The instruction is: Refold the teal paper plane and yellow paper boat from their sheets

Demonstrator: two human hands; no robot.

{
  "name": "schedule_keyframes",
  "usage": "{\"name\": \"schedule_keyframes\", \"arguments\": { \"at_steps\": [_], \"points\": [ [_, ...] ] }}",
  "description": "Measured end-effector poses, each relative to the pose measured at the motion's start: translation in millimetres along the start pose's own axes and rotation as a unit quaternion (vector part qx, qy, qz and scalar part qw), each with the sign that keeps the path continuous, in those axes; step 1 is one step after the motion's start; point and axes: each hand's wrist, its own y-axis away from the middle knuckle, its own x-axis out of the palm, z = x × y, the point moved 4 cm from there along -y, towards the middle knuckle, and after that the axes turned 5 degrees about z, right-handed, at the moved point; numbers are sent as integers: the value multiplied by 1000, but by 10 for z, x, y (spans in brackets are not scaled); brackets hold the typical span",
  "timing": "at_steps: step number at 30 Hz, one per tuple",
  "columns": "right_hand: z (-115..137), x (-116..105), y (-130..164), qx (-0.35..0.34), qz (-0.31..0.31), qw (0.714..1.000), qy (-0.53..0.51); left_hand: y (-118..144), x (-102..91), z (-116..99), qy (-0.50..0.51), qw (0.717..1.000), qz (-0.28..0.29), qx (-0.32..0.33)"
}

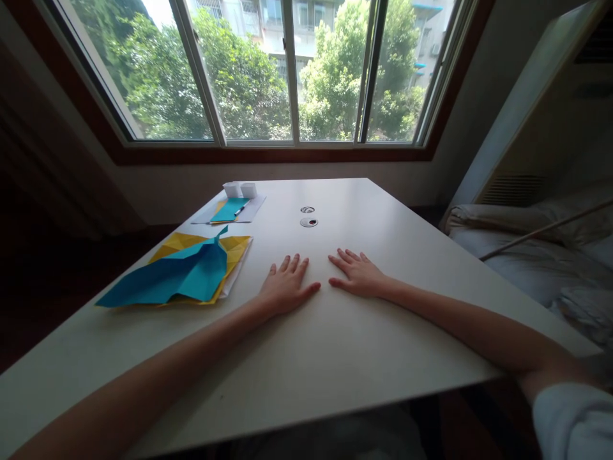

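My left hand (287, 285) lies flat on the white table (306, 358), its fingers spread and nothing in it. Opposite it, my right hand (355, 273) also rests palm down with fingers apart, holding nothing. A narrow gap separates the two thumbs. To the left of my left hand, not touching it, is a creased blue sheet of paper (177, 275), partly folded up at one corner. Beneath it lie creased yellow paper (238, 249) and some white paper (235, 281), mostly hidden.
Farther back on the left, two small white containers (248, 190) stand by flat blue paper (230, 209) with a pen (240, 209) on it. Two round discs (309, 222) sit mid-table. A covered sofa (507, 239) with a stick (546, 229) is at the right, beyond the table edge.
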Motion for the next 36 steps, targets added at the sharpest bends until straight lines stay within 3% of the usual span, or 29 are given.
{"name": "schedule_keyframes", "arguments": {
  "at_steps": [36],
  "points": [
    [15, -4, -4, -5, -22, 1000, 15, 5, 5, 15, 3, 1000, -7, 6]
  ]
}}
